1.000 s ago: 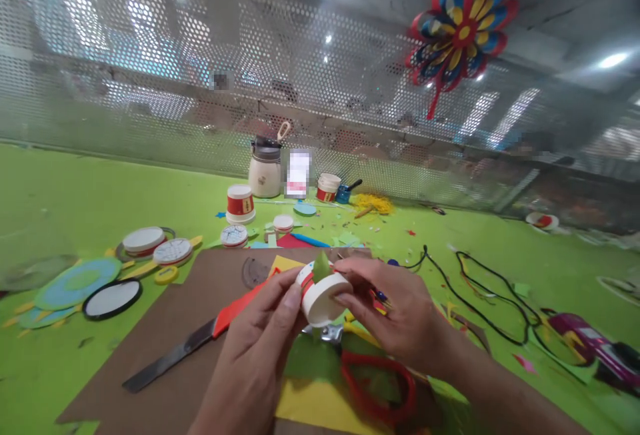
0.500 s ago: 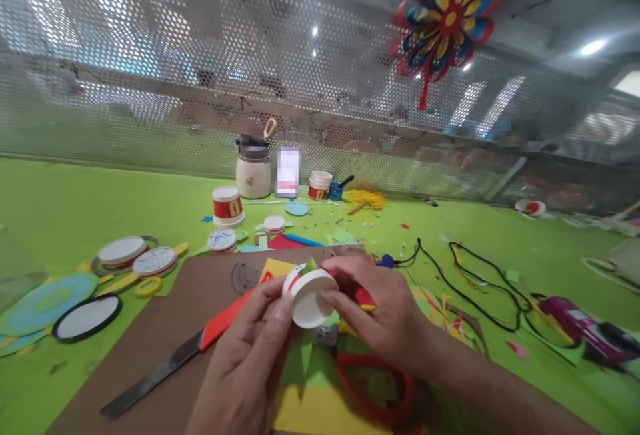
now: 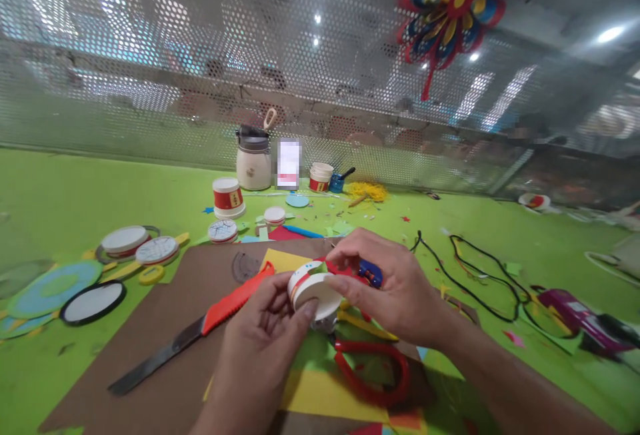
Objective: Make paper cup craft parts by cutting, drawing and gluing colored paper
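Note:
My left hand (image 3: 270, 335) grips the left side of a shallow round white cup base (image 3: 305, 295), its thumb on the pale flat face. Red markings run along its side wall. My right hand (image 3: 390, 288) is closed at its upper right rim, thumb and fingers beside a small green paper piece (image 3: 317, 268); the exact grip is partly hidden. Below lie red-handled scissors (image 3: 373, 395), partly over green and yellow paper (image 3: 330, 395). A knife with an orange handle (image 3: 235, 302) lies left of my left hand.
Brown board (image 3: 165, 328) lies beneath the work. White discs (image 3: 125, 240) and a black-rimmed disc (image 3: 93, 303) are at left. A red-banded cup (image 3: 228, 198), jug (image 3: 253, 165) and phone (image 3: 289, 165) stand behind. A black cord (image 3: 480, 282) and purple tool (image 3: 575, 315) lie right.
The cup base has turned, showing more of its side wall. My left thumb has shifted onto its lower face, and my right thumb has moved up to the rim. The view has shifted slightly.

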Motion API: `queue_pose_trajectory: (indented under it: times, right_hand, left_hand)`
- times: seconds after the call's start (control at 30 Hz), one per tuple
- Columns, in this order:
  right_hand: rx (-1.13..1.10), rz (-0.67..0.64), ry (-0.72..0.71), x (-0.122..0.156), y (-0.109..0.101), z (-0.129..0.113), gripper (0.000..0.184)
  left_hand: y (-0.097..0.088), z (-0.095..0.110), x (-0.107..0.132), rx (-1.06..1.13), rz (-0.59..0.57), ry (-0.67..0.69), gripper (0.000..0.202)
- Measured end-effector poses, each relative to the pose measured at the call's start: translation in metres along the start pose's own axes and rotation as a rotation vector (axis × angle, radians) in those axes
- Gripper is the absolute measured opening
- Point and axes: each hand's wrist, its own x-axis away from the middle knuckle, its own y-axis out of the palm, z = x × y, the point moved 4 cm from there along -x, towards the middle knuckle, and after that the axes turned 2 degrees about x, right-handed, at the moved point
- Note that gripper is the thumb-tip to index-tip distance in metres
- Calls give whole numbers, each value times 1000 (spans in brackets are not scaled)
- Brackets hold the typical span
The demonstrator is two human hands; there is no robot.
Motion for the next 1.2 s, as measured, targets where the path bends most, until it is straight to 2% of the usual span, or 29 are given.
queue_pose_trajectory:
  times: [0.1,0.37,0.6,0.87,1.1,1.2]
  right_hand:
    - [22,1,-19,0,0,-1,4]
    - [-39,0,-119,0,-2,1,8]
    - [-29,-17,-109,-2,-1,5,9]
    - [-50,13,-98,-2,-1,5,8]
    - [-61,30,-84,1,-4,3,8]
    - [-62,35,-66,1,-3,4,8]
  left_hand:
    - [3,-1,2,-83,-2,34,29]
    - [4,-2,3,-151,-30,33,35]
    - [5,-2,3,-197,-29,48,35]
    - [6,-2,6,-207,-78,50,40]
    - [9,3,13,-261,35,84,42]
    - [8,4,12,-298,27,87,45]
